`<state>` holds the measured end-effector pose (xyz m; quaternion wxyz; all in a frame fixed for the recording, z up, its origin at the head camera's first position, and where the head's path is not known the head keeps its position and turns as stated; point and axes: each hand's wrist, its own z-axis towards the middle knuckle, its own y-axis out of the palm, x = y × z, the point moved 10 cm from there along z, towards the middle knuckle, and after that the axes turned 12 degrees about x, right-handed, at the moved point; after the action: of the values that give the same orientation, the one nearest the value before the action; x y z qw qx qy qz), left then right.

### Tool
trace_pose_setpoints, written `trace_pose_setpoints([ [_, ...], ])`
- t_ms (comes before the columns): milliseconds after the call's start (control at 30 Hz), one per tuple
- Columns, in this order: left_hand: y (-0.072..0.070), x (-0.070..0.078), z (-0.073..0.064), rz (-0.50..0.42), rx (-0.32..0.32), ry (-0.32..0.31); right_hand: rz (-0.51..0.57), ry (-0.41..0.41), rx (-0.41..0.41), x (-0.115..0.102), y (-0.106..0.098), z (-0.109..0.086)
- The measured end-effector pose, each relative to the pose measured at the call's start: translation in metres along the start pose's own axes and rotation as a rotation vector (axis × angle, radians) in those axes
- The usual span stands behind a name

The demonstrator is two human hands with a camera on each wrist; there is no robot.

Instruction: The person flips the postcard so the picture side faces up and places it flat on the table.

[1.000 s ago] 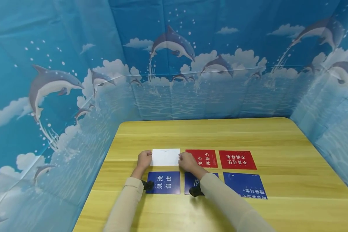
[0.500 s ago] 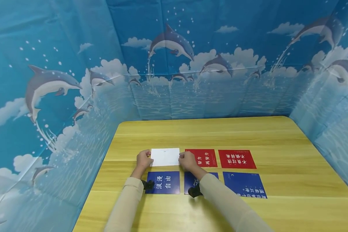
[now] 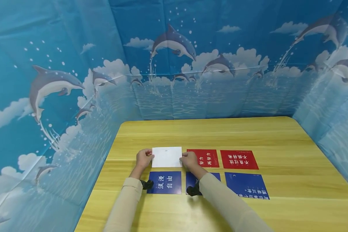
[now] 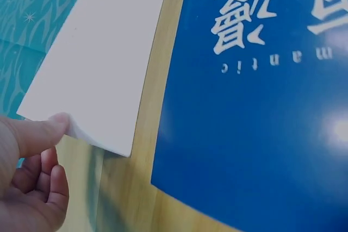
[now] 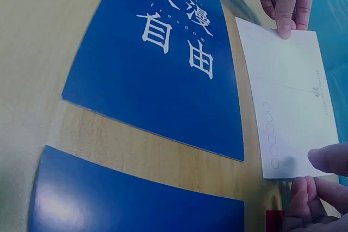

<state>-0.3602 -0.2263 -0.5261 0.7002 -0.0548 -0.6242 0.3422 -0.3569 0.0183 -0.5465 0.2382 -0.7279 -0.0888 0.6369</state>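
A blue card (image 3: 164, 182) lying just below the fingers of the left hand (image 3: 144, 158) reads "浪漫自由" in large white characters, with small Latin lettering between them (only "mantic" is legible in the left wrist view). The red card (image 3: 204, 158) beside the right hand's (image 3: 189, 160) fingers shows "再努力" upside down. Further right, another red card (image 3: 239, 159) carries white characters too small to read.

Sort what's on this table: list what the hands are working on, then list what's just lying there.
In hand:
- white card, pinched at its ends by the left hand and the right hand

Lying about:
- three blue cards in the near row, e.g.
- two red cards in the far row, e.g.
- wooden table
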Motion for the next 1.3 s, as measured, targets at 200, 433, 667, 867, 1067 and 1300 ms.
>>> trace_pose_setpoints([
  [200,-0.006,0.000,-0.002,0.028,0.022,0.021,-0.016,-0.020,0.022,-0.006,0.002,0.003],
  [433,-0.009,0.006,-0.005,0.039,0.043,0.053,-0.050,-0.052,0.027,-0.007,-0.002,0.006],
  [667,-0.019,0.017,-0.013,0.015,0.066,0.165,-0.031,-0.203,0.041,-0.018,-0.009,0.000],
  [867,-0.034,0.030,-0.026,0.055,0.082,0.328,-0.016,-0.334,0.060,-0.029,-0.013,-0.012],
  [1067,-0.040,0.033,-0.045,0.076,0.047,0.383,-0.001,-0.445,0.058,-0.033,-0.020,-0.024],
  [1300,-0.046,0.033,-0.054,0.085,0.045,0.383,0.018,-0.547,0.003,-0.035,-0.022,-0.035],
])
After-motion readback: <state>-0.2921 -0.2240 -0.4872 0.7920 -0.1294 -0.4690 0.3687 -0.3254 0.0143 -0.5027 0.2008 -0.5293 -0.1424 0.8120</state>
